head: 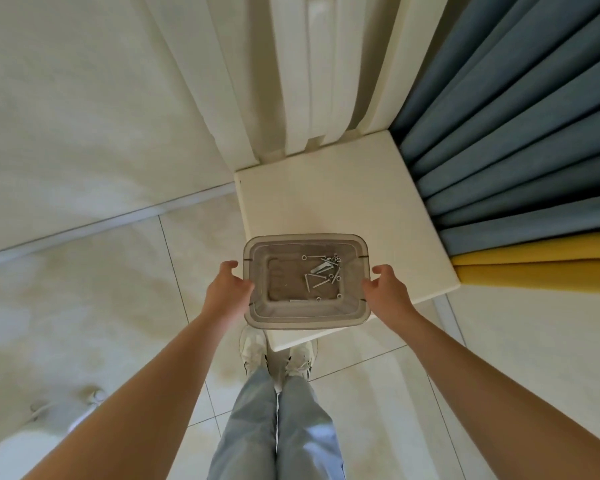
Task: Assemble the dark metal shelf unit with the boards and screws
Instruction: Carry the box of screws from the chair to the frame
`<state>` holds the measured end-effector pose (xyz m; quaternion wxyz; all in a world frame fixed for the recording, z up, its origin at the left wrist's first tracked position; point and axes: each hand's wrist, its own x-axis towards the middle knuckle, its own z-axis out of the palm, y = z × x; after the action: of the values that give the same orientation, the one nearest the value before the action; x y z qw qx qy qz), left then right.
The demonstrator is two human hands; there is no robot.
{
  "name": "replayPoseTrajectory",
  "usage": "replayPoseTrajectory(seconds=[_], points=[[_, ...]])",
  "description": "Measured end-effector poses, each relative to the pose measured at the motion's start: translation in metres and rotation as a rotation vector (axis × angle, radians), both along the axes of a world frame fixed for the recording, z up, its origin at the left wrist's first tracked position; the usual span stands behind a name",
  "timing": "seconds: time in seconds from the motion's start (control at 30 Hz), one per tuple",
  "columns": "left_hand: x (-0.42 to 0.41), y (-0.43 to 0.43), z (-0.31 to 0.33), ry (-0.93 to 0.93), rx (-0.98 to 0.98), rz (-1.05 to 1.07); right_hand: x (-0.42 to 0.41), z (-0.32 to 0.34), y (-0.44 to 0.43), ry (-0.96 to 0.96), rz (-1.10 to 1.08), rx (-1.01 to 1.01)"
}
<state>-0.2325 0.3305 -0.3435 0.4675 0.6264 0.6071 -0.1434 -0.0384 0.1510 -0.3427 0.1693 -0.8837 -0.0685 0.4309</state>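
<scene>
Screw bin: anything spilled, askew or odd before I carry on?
Nothing spilled: the screws lie loose inside the screw bin, bunched towards its right. One oddity: its rim appears to overhang the left edge of the white table. The left hand and right hand hold its sides.

Smoky grey, see-through plastic tub, scattered with shiny silver screws. Underneath, a plain cream tabletop (no pattern at all). Pale cream floor tiles with faint beige marbling and thin dark grout lines. At right, blue curtain folds in dusty blue-grey, then a mustard yellow curtain. Light blue jeans; white trainers with dark side stripes. Off-white ribbed wall panel behind.
</scene>
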Motion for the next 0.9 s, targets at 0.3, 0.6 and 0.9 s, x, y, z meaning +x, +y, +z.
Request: replayPoseTrajectory(seconds=[0.3, 0.6, 0.9], points=[[-0.001, -0.006, 0.009, -0.088, -0.016, 0.053, 0.003, 0.014, 0.013, 0.024, 0.005, -0.037], [-0.021, -0.017, 0.053, -0.131, 0.173, 0.184, -0.003, 0.055, 0.025, 0.011, 0.011, 0.033], [-0.087, -0.024, 0.125, -0.124, 0.371, 0.385, -0.058, 0.132, 0.053, -0.111, 0.353, 0.13]])
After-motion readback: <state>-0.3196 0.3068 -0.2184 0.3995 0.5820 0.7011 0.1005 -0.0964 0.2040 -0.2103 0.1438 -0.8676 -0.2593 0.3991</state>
